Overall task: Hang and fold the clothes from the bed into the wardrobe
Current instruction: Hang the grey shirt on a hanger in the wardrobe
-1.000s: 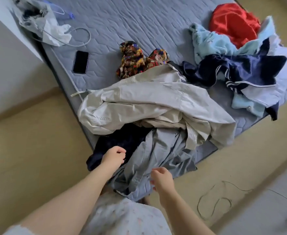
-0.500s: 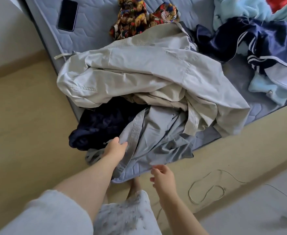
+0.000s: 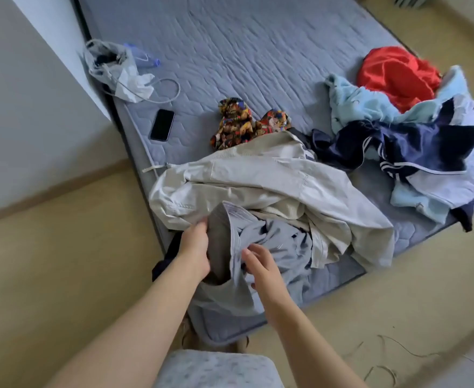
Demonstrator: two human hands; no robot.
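Gripped by its edge in the left hand (image 3: 195, 245), the grey-blue garment (image 3: 280, 242) is being held at the bed's (image 3: 258, 51) 6 o'clock corner; the right hand's (image 3: 262, 268) hold on it cannot be told. Open bed is being left at 12 o'clock.

A pale grey-blue garment (image 3: 280, 247) lies crumpled at the bed's (image 3: 258, 51) near corner, its waistband lifted in the left hand (image 3: 195, 247); the right hand (image 3: 261, 264) touches its folds. A beige jacket (image 3: 272, 180) sprawls just behind, partly over it. A dark navy garment (image 3: 168, 259) hangs off the edge beside them. Farther back sits a bunched multicoloured print cloth (image 3: 241, 124). To the right, a heap holds a white-striped navy garment (image 3: 415, 144), a light blue garment (image 3: 361, 105) and a red one (image 3: 395, 74).
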